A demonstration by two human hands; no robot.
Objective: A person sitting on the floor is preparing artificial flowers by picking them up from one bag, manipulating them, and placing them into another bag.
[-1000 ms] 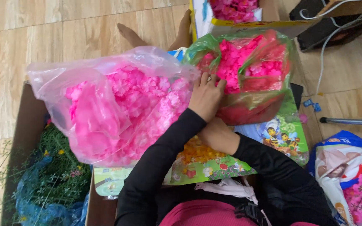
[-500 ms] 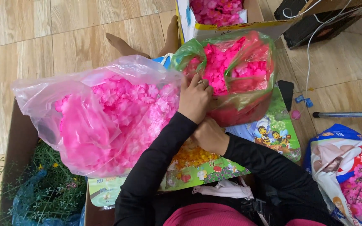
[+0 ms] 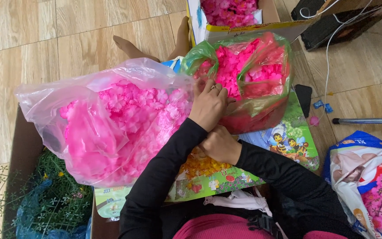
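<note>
Now we start with the biggest thing in view, the clear plastic bag (image 3: 98, 128) stuffed with pink fabric blossoms, lying on its side across our lap and over the edge of the cardboard box (image 3: 23, 146) at our left. Next in size comes the green-and-red bag (image 3: 248, 79), upright just beside the clear one, its mouth open and more pink flowers heaped inside. Beneath both lies the colourful cartoon sheet (image 3: 288, 141), spread flat on the wooden floor (image 3: 45, 40). Behind the green-and-red bag stands an open carton (image 3: 244, 28), also holding pink blossoms, and at the right edge sits a printed sack (image 3: 368, 177) with flowers showing. Then our hands: the left hand (image 3: 208, 106) lies with fingers spread, loosely curled, against the near rim of the green-and-red bag, between the two bags, clamped on nothing we can make out. The right hand (image 3: 219, 144) tucks under the left wrist, touching it, fingers hidden, so we cannot tell its grip.
</note>
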